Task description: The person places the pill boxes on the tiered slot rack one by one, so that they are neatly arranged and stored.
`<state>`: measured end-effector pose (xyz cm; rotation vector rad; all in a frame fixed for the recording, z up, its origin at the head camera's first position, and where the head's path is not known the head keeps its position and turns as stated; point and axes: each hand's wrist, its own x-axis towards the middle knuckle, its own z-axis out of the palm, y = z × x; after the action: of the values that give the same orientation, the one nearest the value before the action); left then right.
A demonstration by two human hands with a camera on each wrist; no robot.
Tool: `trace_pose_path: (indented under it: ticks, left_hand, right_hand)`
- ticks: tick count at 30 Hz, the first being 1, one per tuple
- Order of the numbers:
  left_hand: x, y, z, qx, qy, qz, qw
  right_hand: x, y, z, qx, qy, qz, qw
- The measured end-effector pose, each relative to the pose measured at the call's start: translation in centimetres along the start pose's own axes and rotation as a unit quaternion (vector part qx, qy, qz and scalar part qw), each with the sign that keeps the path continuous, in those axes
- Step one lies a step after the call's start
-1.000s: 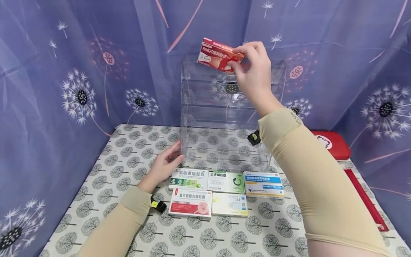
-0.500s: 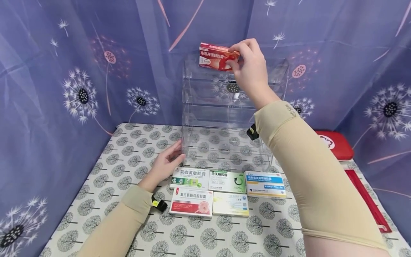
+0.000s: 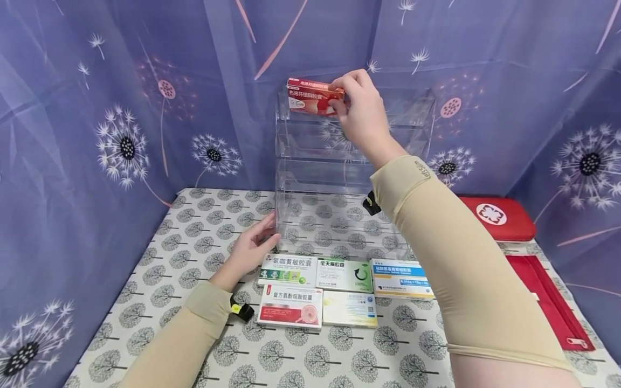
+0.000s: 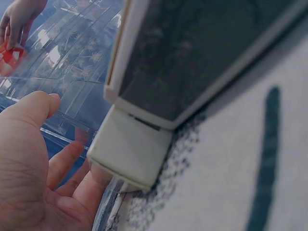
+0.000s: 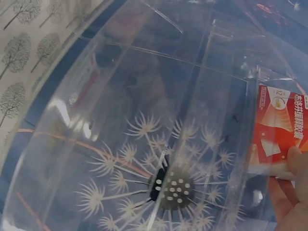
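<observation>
In my right hand I pinch a red medicine box by its right end, thumb in front and fingers on top. The box is nearly level at the top left of a clear, tiered display rack, overlapping its top tier in the head view. The right wrist view shows the red box beside the clear plastic. My left hand rests against the rack's lower left side with fingers extended. Several medicine boxes lie in two rows before the rack, including a green-and-white one and a red-and-white one.
A blue-and-white medicine box ends the back row at the right. A red pouch with a white emblem and a flat red zip case lie at the right of the patterned tablecloth. A purple curtain hangs behind.
My right hand has brought the red box down and to the left, levelling it at the rack's top. My left hand stays at the rack's side.
</observation>
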<state>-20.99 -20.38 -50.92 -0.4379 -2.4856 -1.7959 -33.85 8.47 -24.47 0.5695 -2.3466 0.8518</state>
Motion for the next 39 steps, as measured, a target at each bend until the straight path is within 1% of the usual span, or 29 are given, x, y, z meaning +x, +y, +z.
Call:
trace_pose_path:
  ticks: [7,14,19,23,28,32,35,39]
  left_hand:
    - [0.1,0.0,0.0,0.006,0.0,0.001,1.0]
    - [0.1,0.0,0.0,0.006,0.001,-0.009,0.9999]
    - [0.1,0.0,0.1,0.01,0.0,-0.011,0.9999]
    - [0.2,0.1,0.1,0.007,-0.002,-0.014,0.9999]
    - [0.3,0.0,-0.1,0.007,-0.002,-0.007,0.9999]
    - [0.3,-0.1,-0.4,0.01,-0.001,-0.001,0.9999]
    - [0.3,-0.1,-0.4,0.011,0.0,-0.002,0.9999]
    - [0.2,-0.2,-0.4,0.015,0.0,-0.001,0.9999]
  right_hand:
    - [-0.3,0.5,0.6,0.003,0.019,-0.008,0.9998]
    - [-0.5,0.7,1.3,0.003,0.036,-0.015,0.9992]
    - [-1.0,0.8,1.3,0.008,0.04,-0.018,0.999]
    - [-1.9,0.8,0.9,0.024,0.053,-0.032,0.9978]
    - [-3.9,0.8,0.4,0.039,0.062,-0.055,0.9958]
    - [-6.2,0.6,0.2,0.054,0.059,-0.074,0.994]
    - [-8.2,0.5,0.2,0.066,0.049,-0.086,0.9929]
    - [-11.1,0.7,0.5,0.074,0.024,-0.101,0.9918]
